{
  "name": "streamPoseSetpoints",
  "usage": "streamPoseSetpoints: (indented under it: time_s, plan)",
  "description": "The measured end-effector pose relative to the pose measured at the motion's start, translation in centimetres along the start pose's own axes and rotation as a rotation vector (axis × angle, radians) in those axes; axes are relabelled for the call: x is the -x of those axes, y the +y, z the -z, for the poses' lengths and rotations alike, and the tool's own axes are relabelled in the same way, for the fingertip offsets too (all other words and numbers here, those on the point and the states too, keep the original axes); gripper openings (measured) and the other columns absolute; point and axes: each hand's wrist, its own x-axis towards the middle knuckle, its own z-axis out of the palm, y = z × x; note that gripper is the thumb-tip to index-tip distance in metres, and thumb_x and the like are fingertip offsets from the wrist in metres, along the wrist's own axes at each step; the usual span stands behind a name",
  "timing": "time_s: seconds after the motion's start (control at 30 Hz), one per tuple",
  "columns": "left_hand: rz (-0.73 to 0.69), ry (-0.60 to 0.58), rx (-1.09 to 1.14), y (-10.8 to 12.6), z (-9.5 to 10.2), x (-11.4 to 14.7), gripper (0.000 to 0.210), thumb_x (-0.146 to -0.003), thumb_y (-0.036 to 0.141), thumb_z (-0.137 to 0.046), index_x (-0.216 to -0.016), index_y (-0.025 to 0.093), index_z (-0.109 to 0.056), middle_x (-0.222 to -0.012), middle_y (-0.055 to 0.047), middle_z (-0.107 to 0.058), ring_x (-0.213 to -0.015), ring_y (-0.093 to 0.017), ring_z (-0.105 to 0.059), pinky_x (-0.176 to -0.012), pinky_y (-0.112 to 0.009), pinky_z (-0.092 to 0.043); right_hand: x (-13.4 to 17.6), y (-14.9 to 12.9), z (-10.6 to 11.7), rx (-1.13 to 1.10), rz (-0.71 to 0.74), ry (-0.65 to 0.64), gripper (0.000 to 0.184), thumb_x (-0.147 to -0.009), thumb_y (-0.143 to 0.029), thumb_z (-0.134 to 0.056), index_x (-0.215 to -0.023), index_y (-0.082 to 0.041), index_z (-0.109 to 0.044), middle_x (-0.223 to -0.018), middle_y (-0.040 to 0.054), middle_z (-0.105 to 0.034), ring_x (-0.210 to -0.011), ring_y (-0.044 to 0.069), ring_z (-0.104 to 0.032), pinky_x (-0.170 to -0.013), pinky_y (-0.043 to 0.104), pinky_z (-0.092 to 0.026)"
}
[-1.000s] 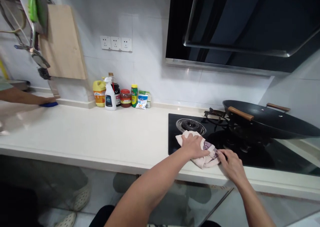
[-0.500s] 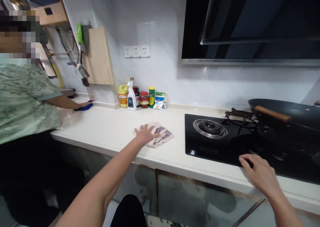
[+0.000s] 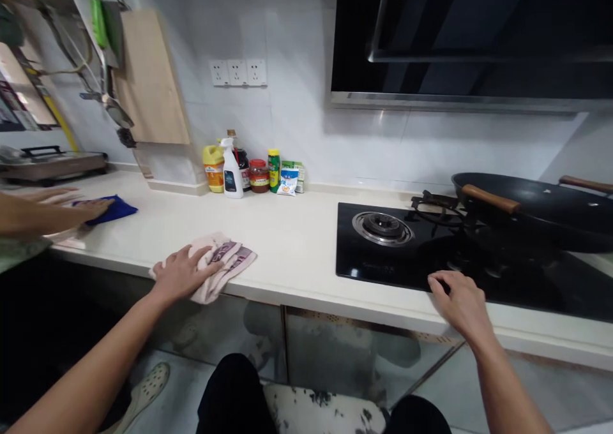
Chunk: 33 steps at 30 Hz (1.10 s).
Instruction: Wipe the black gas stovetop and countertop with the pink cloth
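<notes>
My left hand (image 3: 184,273) lies on a pale pink cloth (image 3: 218,271) with purple lettering, fingers spread and pressing it against the white countertop (image 3: 287,249). The cloth is bunched in folds, and part of it hangs over the front edge. At the front edge of the black gas cooktop (image 3: 407,265) rests my right hand (image 3: 460,303), its fingers curled in towards the thumb with nothing visible in them.
A dark wok (image 3: 541,198) with wooden handles sits on the right burner. Against the wall stand a white spray bottle (image 3: 232,171), a yellow jug (image 3: 213,168) and several condiments. At left, another person's hand (image 3: 98,209) presses a blue cloth (image 3: 117,210). A patterned stool (image 3: 325,411) is below.
My left hand has slid the pink cloth leftward and nearer the front edge, folding it. My right hand stays by the cooktop. The view has shifted, and the co-worker's blue cloth is nearer.
</notes>
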Motion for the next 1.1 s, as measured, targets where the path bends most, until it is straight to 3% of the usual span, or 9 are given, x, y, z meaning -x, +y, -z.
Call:
streamPoseSetpoints:
  time_s: [0.07, 0.27, 0.43, 0.57, 0.7, 0.77, 0.87, 0.97, 1.1]
  plan:
    - [-0.093, 0.042, -0.006, 3.7, -0.4, 2.5, 0.072, -0.086, 0.075, -0.047, -0.141, 0.029, -0.061, -0.151, -0.016, -0.048, -0.129, -0.045, -0.048, -0.104, -0.063, -0.034, 0.0, -0.3, 0.2, 0.005, -0.004, 0.006, 0.04, -0.095, -0.048, -0.041, -0.097, -0.025, -0.073, -0.115, 0.0069, -0.07, -0.104, 0.029, -0.057, -0.09, 0.046, -0.043]
    - [-0.588, 0.265, 0.187, 17.6, -1.3, 9.4, 0.06, -0.077, 0.063, -0.073, -0.125, 0.027, -0.07, -0.131, -0.017, -0.058, -0.118, -0.039, -0.051, -0.099, -0.054, -0.038, 0.0, -0.8, 0.2, 0.009, 0.002, 0.008, 0.034, -0.095, -0.043, -0.043, -0.094, -0.025, -0.072, -0.111, 0.0057, -0.07, -0.1, 0.027, -0.057, -0.086, 0.042, -0.042]
    - [-0.683, 0.193, 0.262, 27.6, -1.5, 12.3, 0.068, -0.068, 0.055, -0.085, -0.128, 0.03, -0.064, -0.128, -0.015, -0.058, -0.11, -0.036, -0.052, -0.095, -0.055, -0.039, -0.1, -1.5, 0.5, 0.037, -0.011, -0.002, 0.032, -0.095, -0.04, -0.043, -0.096, -0.025, -0.071, -0.11, 0.0062, -0.069, -0.1, 0.027, -0.056, -0.085, 0.041, -0.04]
    - [-0.943, 0.115, 0.258, 35.2, -1.0, 13.8, 0.07, -0.079, 0.046, -0.077, -0.143, 0.034, -0.049, -0.134, -0.014, -0.054, -0.106, -0.032, -0.053, -0.09, -0.049, -0.041, -0.1, -1.3, 0.5, 0.057, -0.022, -0.017, 0.033, -0.095, -0.042, -0.043, -0.097, -0.025, -0.071, -0.111, 0.0069, -0.068, -0.101, 0.027, -0.056, -0.085, 0.042, -0.04]
    - [-1.029, 0.138, 0.265, 41.6, -1.2, 14.7, 0.055, -0.089, 0.041, -0.066, -0.141, 0.03, -0.05, -0.124, -0.015, -0.057, -0.104, -0.031, -0.053, -0.087, -0.047, -0.04, -0.2, -0.1, 0.0, 0.006, -0.023, -0.029, 0.038, -0.095, -0.048, -0.041, -0.097, -0.026, -0.072, -0.111, 0.0067, -0.069, -0.102, 0.027, -0.057, -0.086, 0.041, -0.041]
    - [-1.045, 0.139, 0.267, 43.1, -1.4, 14.8, 0.054, -0.087, 0.042, -0.067, -0.138, 0.027, -0.054, -0.123, -0.016, -0.057, -0.102, -0.031, -0.054, -0.087, -0.047, -0.039, -0.4, 0.7, -0.3, -0.053, -0.057, -0.035, 0.042, -0.094, -0.052, -0.04, -0.097, -0.027, -0.072, -0.112, 0.0063, -0.069, -0.103, 0.027, -0.058, -0.088, 0.041, -0.043]
    - [-1.08, 0.153, 0.298, 42.5, -1.3, 14.5, 0.063, -0.085, 0.043, -0.07, -0.143, 0.031, -0.048, -0.13, -0.015, -0.056, -0.104, -0.031, -0.055, -0.09, -0.047, -0.039, -0.6, 1.5, -0.5, -0.159, -0.126, -0.029, 0.048, -0.094, -0.058, -0.037, -0.097, -0.026, -0.073, -0.114, 0.0071, -0.07, -0.109, 0.028, -0.059, -0.095, 0.043, -0.043]
    - [-1.088, 0.167, 0.335, 39.1, -1.0, 13.7, 0.074, -0.083, 0.043, -0.075, -0.149, 0.034, -0.041, -0.144, -0.013, -0.05, -0.113, -0.031, -0.053, -0.095, -0.046, -0.039, -0.7, 2.0, -0.6, -0.231, -0.147, -0.015, 0.051, -0.093, -0.061, -0.038, -0.098, -0.024, -0.074, -0.114, 0.0085, -0.07, -0.112, 0.028, -0.059, -0.1, 0.043, -0.043]
    - [-1.039, 0.111, 0.29, 32.3, -1.1, 11.6, 0.083, -0.078, 0.048, -0.082, -0.149, 0.035, -0.042, -0.151, -0.011, -0.047, -0.12, -0.031, -0.051, -0.101, -0.048, -0.037, -0.6, 2.2, -0.7, -0.221, -0.133, -0.01, 0.048, -0.09, -0.062, -0.042, -0.094, -0.025, -0.073, -0.112, 0.0082, -0.071, -0.109, 0.028, -0.06, -0.1, 0.043, -0.044]
